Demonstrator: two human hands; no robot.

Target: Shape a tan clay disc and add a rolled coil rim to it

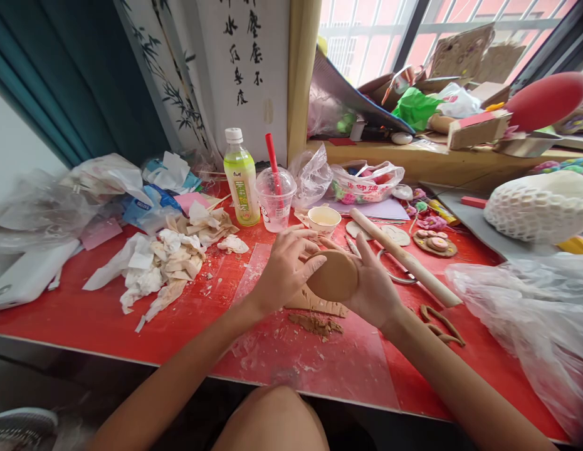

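Observation:
A round, flat brown clay disc (pixel 333 277) is held up in front of me, above the table mat. My left hand (pixel 288 266) grips its left edge, with the thumb lying on the near face. My right hand (pixel 375 285) supports the disc from the right, palm against its edge and thumb pointing up; its other fingers are mostly hidden behind the clay. Under the disc lies a piece of clay slab (pixel 336 308), partly covered by it. Crumbled clay scraps (pixel 316 324) are on the mat just nearer to me.
A rolling pin (pixel 409 260) lies over a metal ring (pixel 395 274) on the right, near clay coils (pixel 444 329). Behind my hands stand a paper cup (pixel 324 220), a plastic cup (pixel 275 203) and a bottle (pixel 241 181). Crumpled tissues (pixel 167 266) lie left, plastic wrap (pixel 521 313) right.

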